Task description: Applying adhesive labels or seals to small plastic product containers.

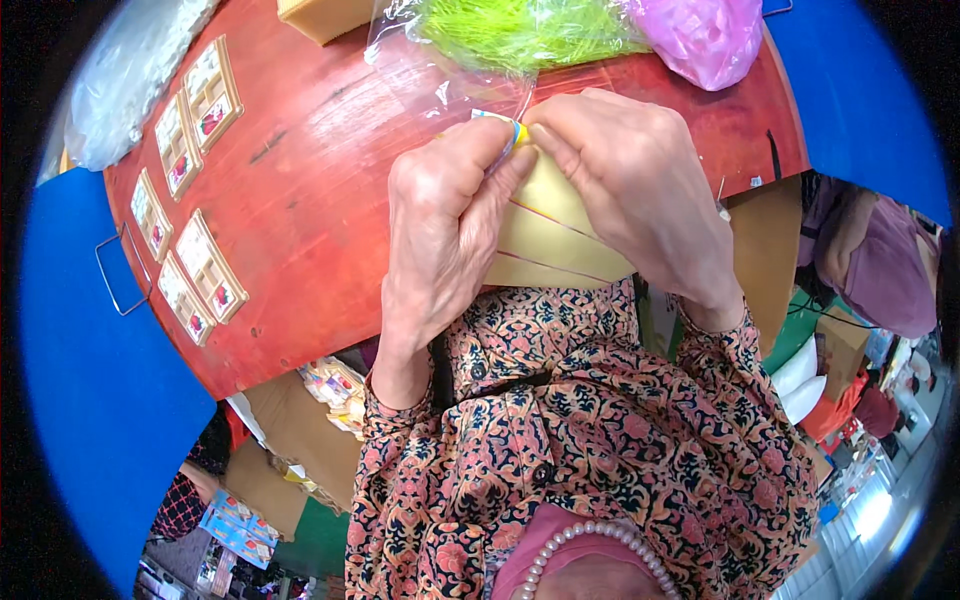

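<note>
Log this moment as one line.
left hand: pinching top of pale yellow item; right hand: pinching same end; red table, left: cream framed pieces; far side: clear plastic, green strands, pink bag

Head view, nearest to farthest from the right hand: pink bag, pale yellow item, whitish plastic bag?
From the right hand:
1. Pale yellow item, close on its left
2. Pink bag, ahead, slightly right
3. Whitish plastic bag, far left

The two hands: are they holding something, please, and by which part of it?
Yes: the left hand and the right hand together pinch a pale yellow piece at its far end.
</note>
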`<state>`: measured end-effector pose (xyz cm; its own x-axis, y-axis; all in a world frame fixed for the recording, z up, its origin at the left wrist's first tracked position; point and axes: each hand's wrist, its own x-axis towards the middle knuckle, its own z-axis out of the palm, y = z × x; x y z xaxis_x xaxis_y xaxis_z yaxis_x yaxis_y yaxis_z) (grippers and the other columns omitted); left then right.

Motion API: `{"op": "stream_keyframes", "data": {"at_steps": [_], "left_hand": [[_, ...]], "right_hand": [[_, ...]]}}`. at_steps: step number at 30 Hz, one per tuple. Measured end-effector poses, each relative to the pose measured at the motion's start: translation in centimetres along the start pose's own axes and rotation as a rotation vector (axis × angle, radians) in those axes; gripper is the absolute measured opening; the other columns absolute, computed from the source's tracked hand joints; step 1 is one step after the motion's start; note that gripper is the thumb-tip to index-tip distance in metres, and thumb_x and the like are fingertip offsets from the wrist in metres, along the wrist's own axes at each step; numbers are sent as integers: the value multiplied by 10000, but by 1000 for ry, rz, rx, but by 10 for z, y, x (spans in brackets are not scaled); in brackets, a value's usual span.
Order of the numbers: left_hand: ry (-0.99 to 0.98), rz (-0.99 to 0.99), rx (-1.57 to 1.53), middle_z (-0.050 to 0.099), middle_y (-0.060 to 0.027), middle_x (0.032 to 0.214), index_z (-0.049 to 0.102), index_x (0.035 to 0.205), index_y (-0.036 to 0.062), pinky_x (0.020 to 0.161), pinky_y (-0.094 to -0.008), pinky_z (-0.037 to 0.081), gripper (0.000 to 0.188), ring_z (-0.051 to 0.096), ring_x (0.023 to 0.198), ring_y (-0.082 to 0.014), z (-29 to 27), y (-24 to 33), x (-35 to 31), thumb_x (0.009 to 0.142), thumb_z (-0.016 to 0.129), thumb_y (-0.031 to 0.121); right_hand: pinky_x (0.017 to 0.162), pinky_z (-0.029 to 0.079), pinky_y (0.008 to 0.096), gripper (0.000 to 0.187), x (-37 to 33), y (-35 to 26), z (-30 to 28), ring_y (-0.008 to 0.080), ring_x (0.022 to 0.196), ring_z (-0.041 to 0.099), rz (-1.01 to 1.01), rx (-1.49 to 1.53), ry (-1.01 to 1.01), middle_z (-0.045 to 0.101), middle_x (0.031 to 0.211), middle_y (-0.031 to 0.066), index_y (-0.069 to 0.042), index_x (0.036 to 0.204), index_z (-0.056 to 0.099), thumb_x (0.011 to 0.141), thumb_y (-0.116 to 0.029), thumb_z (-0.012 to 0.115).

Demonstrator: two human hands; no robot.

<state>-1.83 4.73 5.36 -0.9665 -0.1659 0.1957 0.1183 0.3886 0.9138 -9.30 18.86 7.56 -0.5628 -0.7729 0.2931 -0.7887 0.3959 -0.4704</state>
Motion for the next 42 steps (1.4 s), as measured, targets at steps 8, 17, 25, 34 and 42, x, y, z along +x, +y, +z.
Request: {"op": "stream_keyframes", "data": {"at_steps": [8, 17, 25, 34, 42], "left_hand": [[14, -42, -64, 442, -153, 598, 492, 722, -26, 493, -347, 352, 147, 440, 521, -285, 2, 0, 0, 792, 596, 51], [6, -55, -39, 447, -150, 601, 491, 725, -29, 490, -342, 354, 148, 442, 516, -275, 3, -5, -5, 793, 595, 52], [18, -78, -88, 459, -144, 604, 503, 740, -33, 486, -332, 358, 139, 433, 510, -252, 3, -7, -4, 804, 591, 54], [-2, -49, -105, 429, -128, 603, 532, 786, -43, 490, -304, 346, 94, 417, 509, -230, -4, 11, 1, 796, 589, 31], [215, -103, -376, 570, -9, 733, 610, 891, -53, 609, -194, 392, 103, 480, 660, -57, -11, 25, 4, 814, 593, 13]], "right_hand": [[597, 462, 366, 125, 2, 5, 0, 331, 698, 592, 40, 150, -26, 597, 760, 168, 23, 851, 584, 805, -92, 564], [535, 434, 341, 127, 1, 2, 5, 301, 626, 588, 158, 157, -44, 566, 684, 166, 14, 839, 586, 823, -110, 559], [519, 424, 312, 121, 0, 6, 8, 269, 570, 578, 170, 300, -14, 571, 664, 157, 19, 839, 587, 831, -97, 552], [532, 420, 277, 153, 1, 12, -4, 124, 609, 574, 461, 429, 180, 603, 677, 76, 6, 809, 584, 873, -119, 521], [818, 463, 314, 220, -50, 94, -63, 148, 912, 577, 459, 1250, 1071, 606, 1007, 76, -19, 1091, 528, 932, -145, 445]]}}
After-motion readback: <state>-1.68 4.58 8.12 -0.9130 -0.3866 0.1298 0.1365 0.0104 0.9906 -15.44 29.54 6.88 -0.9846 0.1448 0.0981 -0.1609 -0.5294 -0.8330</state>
